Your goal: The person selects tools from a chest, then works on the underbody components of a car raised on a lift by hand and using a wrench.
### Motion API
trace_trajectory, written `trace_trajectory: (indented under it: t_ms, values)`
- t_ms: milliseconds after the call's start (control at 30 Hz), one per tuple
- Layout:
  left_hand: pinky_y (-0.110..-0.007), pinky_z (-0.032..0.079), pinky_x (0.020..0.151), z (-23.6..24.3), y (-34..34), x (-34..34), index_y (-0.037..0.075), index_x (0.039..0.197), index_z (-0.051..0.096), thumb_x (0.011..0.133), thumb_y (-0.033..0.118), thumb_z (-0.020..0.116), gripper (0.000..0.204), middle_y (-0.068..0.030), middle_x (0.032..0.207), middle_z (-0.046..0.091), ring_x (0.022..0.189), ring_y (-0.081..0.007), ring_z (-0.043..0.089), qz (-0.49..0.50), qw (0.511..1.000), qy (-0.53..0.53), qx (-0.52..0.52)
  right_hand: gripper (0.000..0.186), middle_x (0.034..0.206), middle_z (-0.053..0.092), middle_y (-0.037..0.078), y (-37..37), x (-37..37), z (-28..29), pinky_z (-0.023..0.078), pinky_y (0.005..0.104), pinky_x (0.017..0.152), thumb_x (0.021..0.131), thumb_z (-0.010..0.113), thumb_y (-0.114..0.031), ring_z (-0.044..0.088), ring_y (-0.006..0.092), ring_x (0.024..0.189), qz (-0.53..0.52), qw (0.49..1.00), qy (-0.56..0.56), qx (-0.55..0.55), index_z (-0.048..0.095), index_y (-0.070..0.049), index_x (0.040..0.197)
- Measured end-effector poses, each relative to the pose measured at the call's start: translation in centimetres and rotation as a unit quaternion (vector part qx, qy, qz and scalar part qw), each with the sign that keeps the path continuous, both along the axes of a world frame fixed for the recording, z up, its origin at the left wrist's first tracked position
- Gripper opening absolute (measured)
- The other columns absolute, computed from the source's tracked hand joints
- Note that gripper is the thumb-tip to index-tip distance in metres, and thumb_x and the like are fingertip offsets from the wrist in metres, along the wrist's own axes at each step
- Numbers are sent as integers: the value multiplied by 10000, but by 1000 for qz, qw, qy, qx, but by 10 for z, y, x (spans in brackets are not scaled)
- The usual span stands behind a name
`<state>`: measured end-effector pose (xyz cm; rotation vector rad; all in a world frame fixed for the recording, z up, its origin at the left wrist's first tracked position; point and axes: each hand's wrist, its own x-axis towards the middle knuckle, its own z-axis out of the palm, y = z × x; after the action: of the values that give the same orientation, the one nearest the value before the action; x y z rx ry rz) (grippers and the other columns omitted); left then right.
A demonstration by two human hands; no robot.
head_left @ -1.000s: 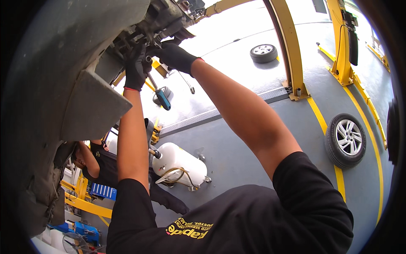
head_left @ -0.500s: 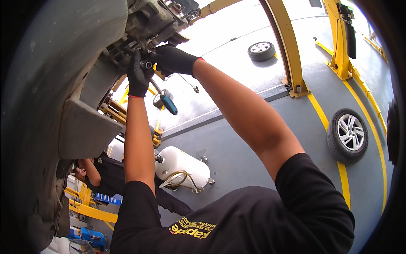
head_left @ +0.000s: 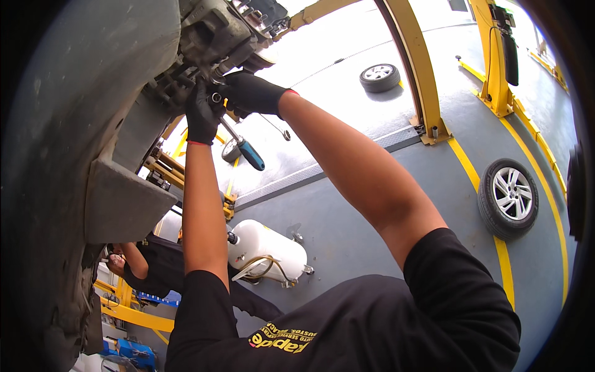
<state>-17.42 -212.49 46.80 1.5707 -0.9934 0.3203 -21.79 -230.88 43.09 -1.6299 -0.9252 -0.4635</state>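
Black work gloves, two, both mine, raised overhead in the head view.

Item: my left hand (head_left: 201, 115), gloved, fingers wrapped narrow round the steel shank of a ratchet wrench (head_left: 238, 144). The tool's head sits up at the fingers against the metalwork; its blue grip (head_left: 253, 155) hangs free below and to the right, slanting down.

Item: my right hand (head_left: 251, 93), gloved, fingers curled close at the wrench head, touching the left glove. Whether it pinches a socket or only steadies the head, I cannot tell; the fingertips are hidden against the metal.

Item: brake and hub assembly (head_left: 217, 34), grey cast metal, on the raised car, directly above both hands. The fastener itself is covered by the gloves.

Item: wheel arch liner (head_left: 74, 111), dark grey, filling the left of the picture.

Item: surroundings. Yellow lift posts (head_left: 416, 68) behind my right forearm; one loose wheel (head_left: 508, 197) on the grey floor at right, another (head_left: 379, 77) further off; a white drum-shaped tank on a trolley (head_left: 269, 251) below; a second person in black (head_left: 145, 273) crouched low at left, apart from my hands.

Judgement: step in hand looks like seating the wrench on a fastener at the brake assembly. Next move calls for the head square on the fastener, right hand bracing it, left hand sliding down toward the blue grip for leverage.
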Motion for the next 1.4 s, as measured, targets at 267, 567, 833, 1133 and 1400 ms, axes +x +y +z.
trace_trajectory:
  t_ms: [267, 567, 833, 1133, 1400]
  values:
    - [-222, 478, 531, -1, -28, -22, 164, 1074, 624, 1041, 413, 458, 301, 18, 861, 664, 680, -72, 606, 12, 983, 164, -86, 275, 807, 664, 91, -3, 5, -2, 564, 289, 620, 1018, 513, -217, 674, 134, 671, -44, 997, -46, -49, 603, -3, 1166]
    - [-212, 452, 487, 11, 3, -14, 131, 1046, 628, 1040, 446, 441, 367, 0, 852, 665, 660, -85, 607, 41, 983, 173, 38, 309, 785, 657, 81, 4, -14, 1, 540, 297, 586, 1008, 524, -301, 648, 127, 639, -26, 997, 70, 3, 597, -10, 1083]
    - [-216, 430, 497, -1, -11, -8, 157, 1005, 624, 1031, 509, 413, 411, 19, 757, 628, 626, -83, 589, 61, 998, -8, 24, 258, 772, 646, 76, 3, -3, -4, 545, 285, 584, 1008, 512, -252, 644, 122, 635, -32, 999, 36, -8, 582, -13, 1073]
    - [-234, 473, 522, -2, -18, -12, 152, 1054, 621, 1033, 508, 404, 418, -8, 900, 685, 704, -109, 651, 31, 986, 146, -68, 235, 791, 642, 76, 1, 7, -8, 543, 275, 580, 1001, 510, -217, 654, 131, 645, -66, 995, -70, -40, 597, -11, 1071]
    - [-239, 509, 565, -2, -19, -24, 142, 1070, 625, 1043, 477, 405, 402, -28, 911, 692, 747, -120, 665, 16, 982, 166, -85, 246, 849, 639, 82, 2, 3, -8, 532, 276, 567, 999, 517, -215, 658, 136, 659, -41, 999, 9, -22, 600, 1, 1085]
